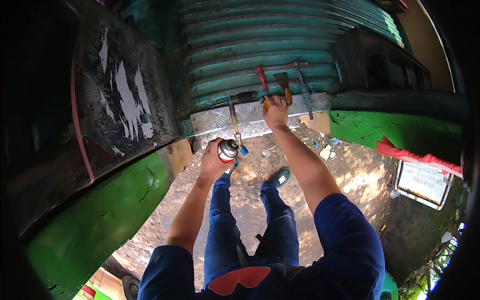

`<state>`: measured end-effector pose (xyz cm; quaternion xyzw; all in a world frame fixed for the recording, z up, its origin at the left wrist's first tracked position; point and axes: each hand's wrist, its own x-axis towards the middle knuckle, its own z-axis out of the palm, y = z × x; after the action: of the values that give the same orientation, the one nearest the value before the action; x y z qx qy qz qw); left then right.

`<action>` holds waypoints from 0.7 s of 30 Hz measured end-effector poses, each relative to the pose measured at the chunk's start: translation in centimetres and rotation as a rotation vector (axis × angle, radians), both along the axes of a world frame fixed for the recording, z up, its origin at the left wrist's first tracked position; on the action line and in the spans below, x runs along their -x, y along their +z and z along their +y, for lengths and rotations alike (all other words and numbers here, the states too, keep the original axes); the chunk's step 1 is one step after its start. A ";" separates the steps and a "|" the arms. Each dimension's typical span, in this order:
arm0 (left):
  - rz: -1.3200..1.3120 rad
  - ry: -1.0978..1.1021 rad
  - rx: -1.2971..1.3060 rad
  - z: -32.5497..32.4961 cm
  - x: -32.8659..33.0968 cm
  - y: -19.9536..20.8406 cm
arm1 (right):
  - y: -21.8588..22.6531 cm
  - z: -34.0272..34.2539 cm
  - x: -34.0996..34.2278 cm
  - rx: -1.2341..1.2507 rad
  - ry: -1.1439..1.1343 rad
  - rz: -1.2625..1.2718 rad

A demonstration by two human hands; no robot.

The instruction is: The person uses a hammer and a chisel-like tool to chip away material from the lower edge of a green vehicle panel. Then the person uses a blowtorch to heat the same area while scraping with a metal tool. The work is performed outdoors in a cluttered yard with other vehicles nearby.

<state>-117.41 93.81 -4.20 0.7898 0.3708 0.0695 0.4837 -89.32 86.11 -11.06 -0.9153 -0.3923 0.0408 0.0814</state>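
My left hand (214, 162) is wrapped round the can of a gas blowtorch (228, 148). The torch has a blue knob and a long brass-coloured burner tube, which points away from me over the metal step. Farther right, my right hand (276, 113) reaches down to the step with its fingers curled. A bit of yellow shows at its fingertips; what they hold is mostly hidden. Just beyond lies a scraper (283, 82) with an orange handle, close to those fingers. Beside it are a red-handled tool (261, 76), perhaps a screwdriver, and a long dark metal tool (304, 90).
A silver tread-plate step (210, 122) edges the ribbed green floor (260, 37). At left stands a dark panel (125, 95) with peeling paint above a green sill (110, 210). A red cloth (417, 157) hangs at right, above a white sign board (422, 182) on the dirt ground.
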 end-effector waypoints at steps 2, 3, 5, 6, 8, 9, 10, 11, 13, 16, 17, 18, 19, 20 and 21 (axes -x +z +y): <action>-0.010 0.022 -0.029 0.0 0.9 -0.7 | 0.5 1.4 1.2 -0.005 0.070 0.029; -0.005 0.026 -0.023 -0.1 1.1 -0.9 | 0.7 2.0 1.4 -0.032 0.129 0.018; 0.005 0.031 -0.010 -0.2 1.2 -0.7 | 0.8 3.2 1.7 -0.052 0.272 0.026; 0.011 0.034 -0.001 -0.1 1.2 -0.7 | 0.8 4.1 1.8 -0.012 0.309 0.039; 0.011 0.039 0.009 0.0 1.1 -0.5 | 0.7 5.4 1.7 0.063 0.374 0.059; 0.008 0.042 0.014 -0.1 1.1 -0.3 | 0.8 5.6 1.7 0.080 0.369 0.061; 0.006 0.046 0.013 0.2 1.3 -0.2 | 1.0 6.2 1.6 0.125 0.387 0.071; -0.003 0.047 -0.014 0.5 1.5 -0.1 | 1.4 6.6 1.3 0.171 0.403 0.081; -0.025 0.050 -0.066 0.9 1.7 0.2 | 2.2 6.5 1.0 0.179 0.408 0.066; -0.051 0.068 0.002 1.4 2.1 0.8 | 3.9 4.3 0.9 0.072 0.354 0.033; -0.009 0.082 0.001 1.3 2.3 1.7 | 4.8 3.0 0.9 0.041 0.326 0.050; -0.015 0.057 -0.031 1.3 2.3 2.1 | 5.8 1.5 0.9 0.009 0.293 0.066; -0.022 0.036 -0.068 1.5 2.6 2.6 | 7.2 0.1 1.3 -0.003 0.233 0.113; -0.027 0.008 -0.098 1.4 2.6 3.5 | 8.3 -2.0 1.7 -0.009 0.165 0.164; -0.021 0.007 -0.012 1.1 2.6 4.4 | 9.5 -4.3 2.2 -0.017 0.094 0.215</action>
<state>-120.03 94.95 0.19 0.7906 0.3680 0.0820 0.4825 -91.47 81.79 -1.53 -0.8855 -0.4241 0.1392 0.1287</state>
